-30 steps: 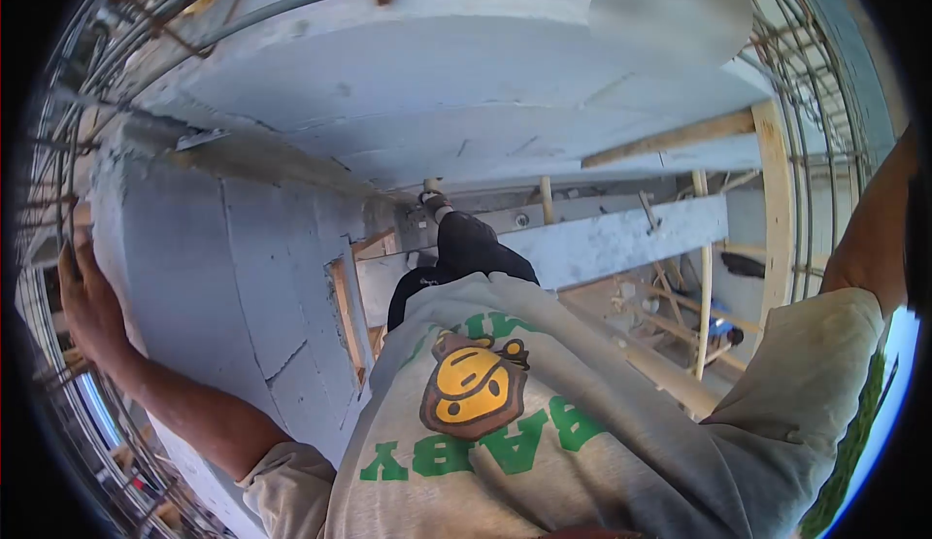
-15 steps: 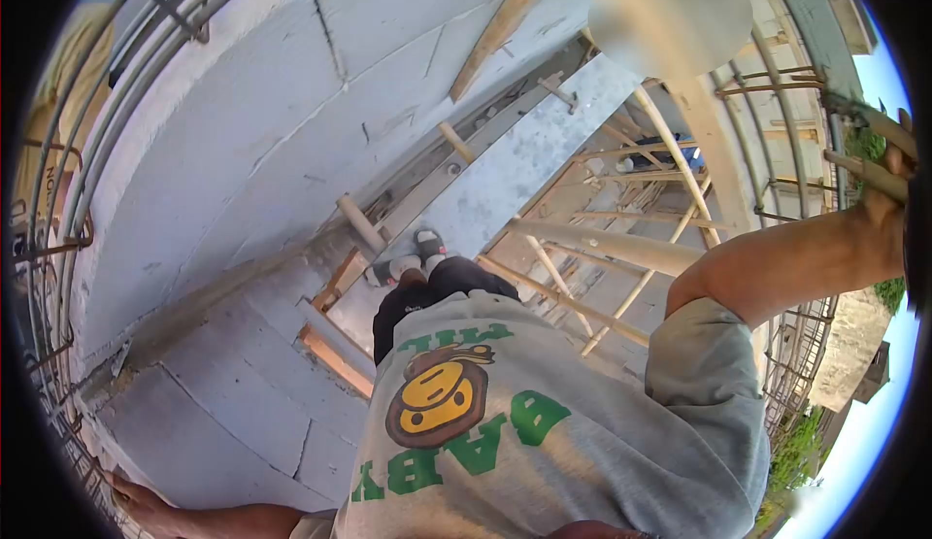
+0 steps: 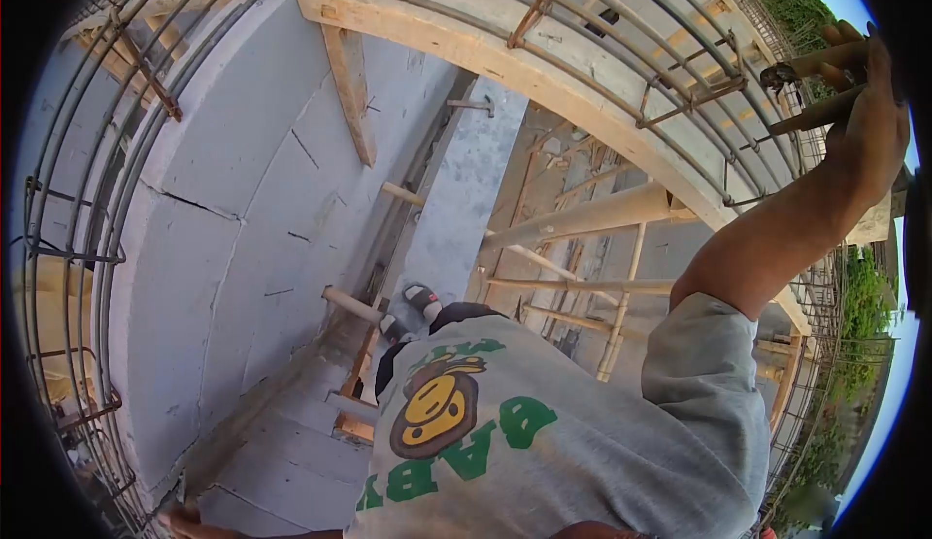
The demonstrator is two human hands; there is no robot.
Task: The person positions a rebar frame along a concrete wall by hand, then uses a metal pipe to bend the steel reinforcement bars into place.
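My right hand (image 3: 869, 102) is raised at the upper right, its fingers closed round a tool (image 3: 820, 61) with two long brown arms, one ending in a dark tip. The tool's exact kind I cannot tell. It overlaps the steel rebar (image 3: 680, 63) that runs along a timber form board (image 3: 466, 49). Low at the left, my left hand (image 3: 186, 520) is at the corner of the grey block wall (image 3: 243, 151), close to another rebar cage (image 3: 58, 277). Its fingers are dim and mostly hidden at the picture's edge.
My feet, in sandals (image 3: 419, 298), stand on a narrow grey plank (image 3: 456, 189) high beside the wall. Bamboo poles (image 3: 573, 286) and a thick round post (image 3: 582, 217) form scaffolding over a drop. Pipe stubs (image 3: 351, 304) stick out of the wall. Green plants (image 3: 859, 296) grow beyond.
My view has turned, bringing more rebar and the form board into sight. My right hand with the tool appears higher and further into the picture; my left hand sits lower at the edge.
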